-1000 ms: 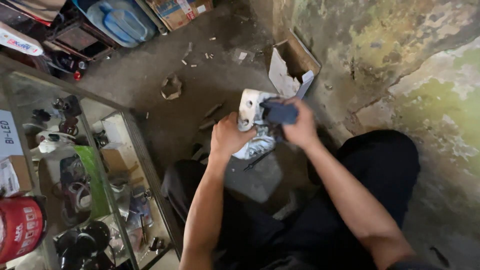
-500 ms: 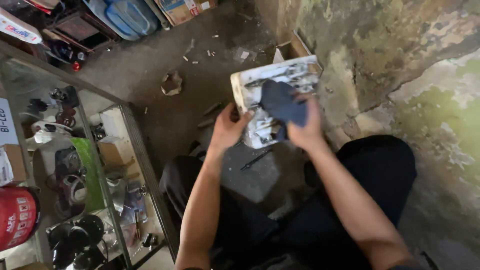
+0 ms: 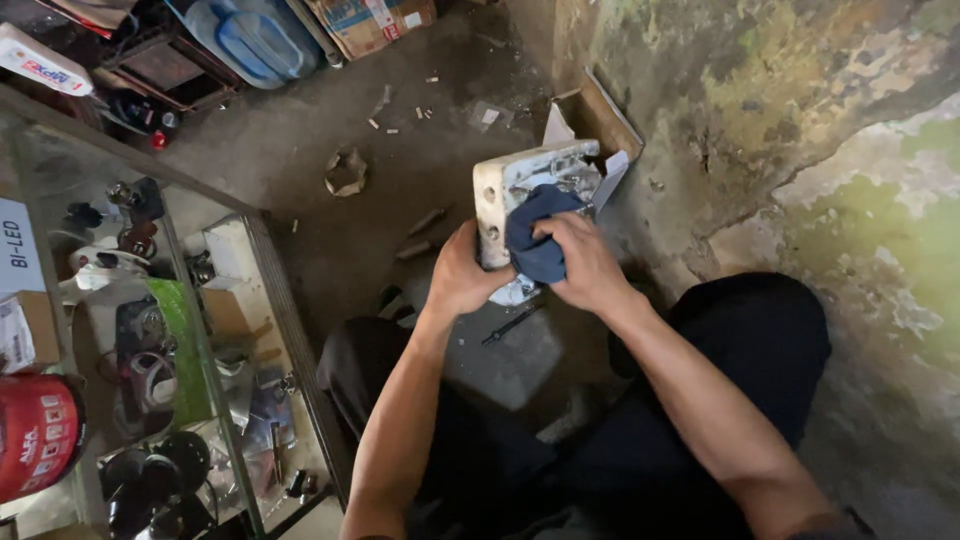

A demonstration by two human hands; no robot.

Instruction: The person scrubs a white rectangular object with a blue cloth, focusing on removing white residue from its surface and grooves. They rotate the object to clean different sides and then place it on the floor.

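My left hand (image 3: pixel 463 272) grips the lower left edge of a pale metal casing (image 3: pixel 505 190), holding it up in front of me. The casing is roughly rectangular, with ribs and holes on its face. My right hand (image 3: pixel 583 262) presses a dark blue rag (image 3: pixel 535 240) against the middle of the casing. The rag covers part of the casing's face. I sit with my knees apart in dark trousers, above a grey stone slab (image 3: pixel 505 355) on the floor.
A glass display case (image 3: pixel 150 330) full of small parts stands at my left. A cardboard box (image 3: pixel 600 115) leans at the stained wall on the right. A blue jerrycan (image 3: pixel 255 40) and another carton (image 3: pixel 370 20) sit at the far side. Scraps litter the dirt floor.
The casing has been turned and lifted, its broad face now toward me. My right hand with the rag has shifted onto the middle of that face.
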